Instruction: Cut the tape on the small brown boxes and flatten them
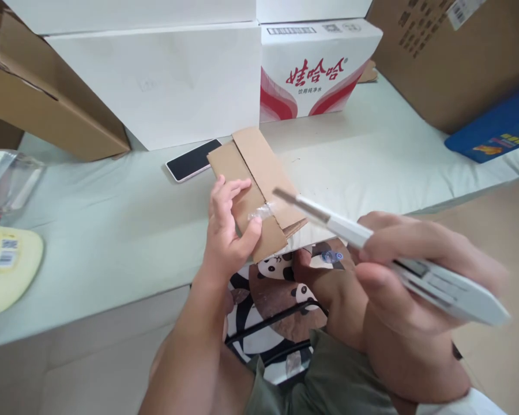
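Note:
A small flat cardboard box (270,167) lies at the edge of the covered surface, its two flaps meeting along a seam. Clear tape (262,212) crosses the seam near the box's lower end. My left hand (227,230) holds the box at its left side, thumb by the tape and the other fingers bent over the top. In my right hand (402,265) is a white utility knife (346,227), gripped between thumb and fingers with the blade extended. The blade tip points left, appearing above the box's right part; whether it touches cannot be told.
A phone (194,161) lies just behind the box. White cartons (155,86) stand at the back, with brown boxes (64,109) to the left. A blue box (497,129) is at right. Clear packaging (12,178) and a pale yellow container (8,265) sit at left.

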Available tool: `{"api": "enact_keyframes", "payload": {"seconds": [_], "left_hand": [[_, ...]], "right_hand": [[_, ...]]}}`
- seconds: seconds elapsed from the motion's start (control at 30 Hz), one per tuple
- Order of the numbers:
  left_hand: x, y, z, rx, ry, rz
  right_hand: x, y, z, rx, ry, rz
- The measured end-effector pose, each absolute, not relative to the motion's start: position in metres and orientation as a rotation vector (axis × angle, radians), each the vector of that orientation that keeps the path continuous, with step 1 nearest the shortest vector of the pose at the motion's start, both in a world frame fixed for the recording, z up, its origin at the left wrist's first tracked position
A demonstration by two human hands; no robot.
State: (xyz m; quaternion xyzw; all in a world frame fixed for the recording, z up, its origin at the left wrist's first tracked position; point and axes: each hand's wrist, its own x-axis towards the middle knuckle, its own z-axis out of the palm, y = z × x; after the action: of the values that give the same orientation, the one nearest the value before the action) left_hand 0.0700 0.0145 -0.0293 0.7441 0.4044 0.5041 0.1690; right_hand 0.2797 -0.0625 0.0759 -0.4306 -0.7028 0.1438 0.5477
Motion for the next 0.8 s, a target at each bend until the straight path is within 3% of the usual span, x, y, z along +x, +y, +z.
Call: {"api": "enact_keyframes", "payload": {"seconds": [0.13, 0.8], "left_hand": [[0.067, 0.013, -0.027, 2.101, 1.195, 1.374], [0.069, 0.015, -0.023, 2.157, 1.232, 1.334]], "right_hand": [[0.273, -0.058, 0.071, -1.023, -1.731, 0.153], [0.249, -0.067, 0.080, -1.275, -2.002, 0.282]]}}
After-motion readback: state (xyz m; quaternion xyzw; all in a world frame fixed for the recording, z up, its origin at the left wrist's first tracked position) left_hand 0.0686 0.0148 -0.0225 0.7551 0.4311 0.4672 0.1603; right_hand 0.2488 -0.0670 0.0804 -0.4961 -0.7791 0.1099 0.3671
